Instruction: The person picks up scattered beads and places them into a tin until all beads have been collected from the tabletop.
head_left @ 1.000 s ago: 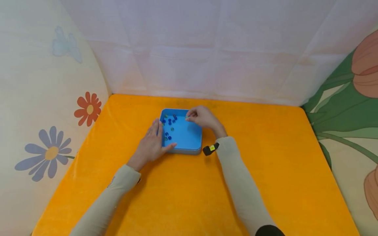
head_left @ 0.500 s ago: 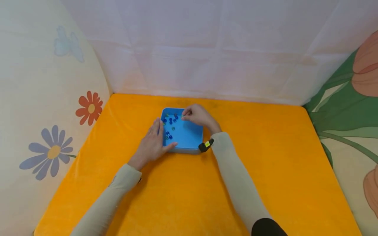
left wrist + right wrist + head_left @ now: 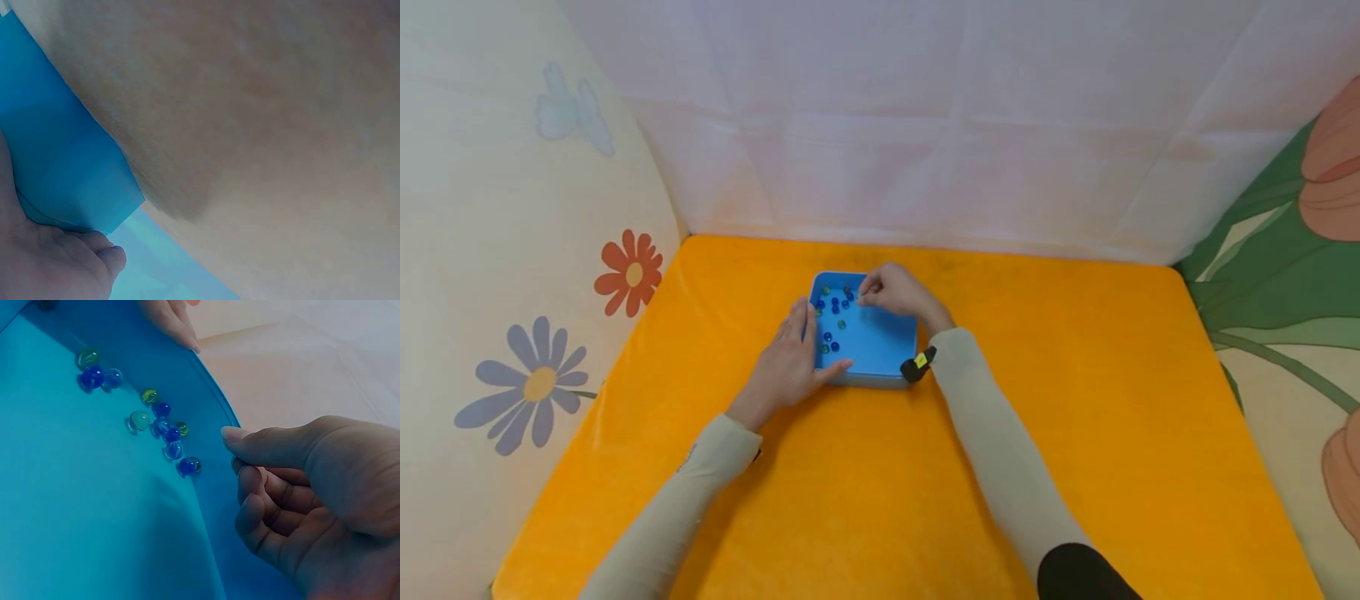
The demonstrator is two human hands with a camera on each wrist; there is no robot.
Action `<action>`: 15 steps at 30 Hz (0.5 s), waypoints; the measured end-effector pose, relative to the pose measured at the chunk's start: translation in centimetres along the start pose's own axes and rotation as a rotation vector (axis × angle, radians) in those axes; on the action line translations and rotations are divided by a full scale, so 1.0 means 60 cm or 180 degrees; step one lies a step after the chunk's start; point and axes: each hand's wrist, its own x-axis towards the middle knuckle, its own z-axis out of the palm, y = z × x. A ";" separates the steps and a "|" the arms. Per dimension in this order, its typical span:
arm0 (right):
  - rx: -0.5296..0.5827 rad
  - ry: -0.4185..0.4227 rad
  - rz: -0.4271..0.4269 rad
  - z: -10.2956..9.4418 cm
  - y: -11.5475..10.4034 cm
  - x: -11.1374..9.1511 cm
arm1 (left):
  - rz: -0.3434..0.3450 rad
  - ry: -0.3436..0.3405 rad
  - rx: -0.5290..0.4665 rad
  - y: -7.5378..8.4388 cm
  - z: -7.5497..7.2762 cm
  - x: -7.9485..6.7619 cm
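Observation:
A shallow blue box (image 3: 880,346) holds several glass marbles (image 3: 835,307), blue and green, gathered toward its left side. My left hand (image 3: 782,367) lies along the box's left wall with straight fingers, its thumb at the front rim. In the left wrist view, the palm and thumb (image 3: 59,259) show against the blue wall (image 3: 69,144). Over the back of the box, my right hand (image 3: 898,293) pinches a small pale-green marble (image 3: 861,297) between thumb and fingertips. The right wrist view shows that hand (image 3: 306,500) near the rim, its pinched marble hidden by the thumb.
An orange cloth (image 3: 1060,400) covers the table under the box. Behind it hangs a pale curtain (image 3: 925,142). Flower-printed cloths stand at the left (image 3: 467,250) and right (image 3: 1285,292). A black strap piece (image 3: 917,364) hangs from the right wrist.
My right hand has moved slightly left over the box with the small marble at its fingertips. The left hand stays at the box's left side; the marbles inside keep their places.

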 end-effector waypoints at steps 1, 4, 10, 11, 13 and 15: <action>0.0004 -0.0011 0.0004 0.000 0.000 0.001 | 0.0003 0.0012 -0.0005 -0.001 0.000 0.000; 0.0031 -0.0039 0.0021 0.002 0.001 0.006 | 0.0012 0.0034 -0.0005 -0.002 -0.001 0.000; 0.0037 -0.0048 0.0037 0.008 0.006 0.015 | 0.0002 0.0009 0.0010 -0.003 -0.001 -0.001; 0.0034 -0.0051 0.0043 0.009 0.007 0.016 | -0.0001 0.0004 0.0008 -0.003 0.000 -0.002; 0.0029 -0.0063 0.0051 0.010 0.008 0.018 | -0.0001 0.0010 0.0002 -0.003 0.001 -0.002; 0.0025 -0.0070 0.0062 0.011 0.009 0.020 | -0.0003 0.0016 -0.0006 -0.003 0.001 -0.003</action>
